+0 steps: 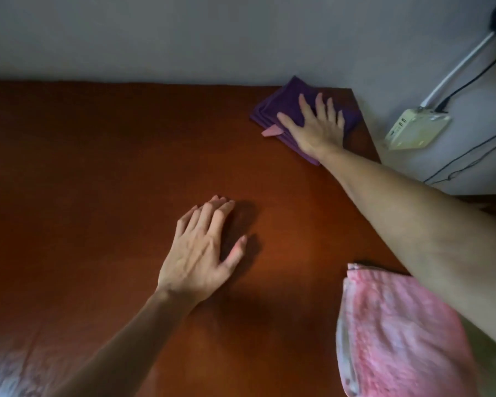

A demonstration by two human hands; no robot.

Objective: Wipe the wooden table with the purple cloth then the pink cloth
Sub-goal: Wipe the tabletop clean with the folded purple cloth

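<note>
A folded purple cloth (281,106) lies at the far right corner of the reddish-brown wooden table (98,173), against the wall. My right hand (317,128) lies flat on top of it, fingers spread, pressing it to the wood. A small pink tag sticks out at the cloth's left edge. My left hand (204,253) rests palm down on the bare wood near the middle, holding nothing. The pink cloth (398,336) sits folded at the near right edge, partly under my right forearm.
A grey wall runs along the table's far edge. To the right of the table, a white power adapter (415,128) with cables hangs on the wall. Glare shows on the wood at the near left corner.
</note>
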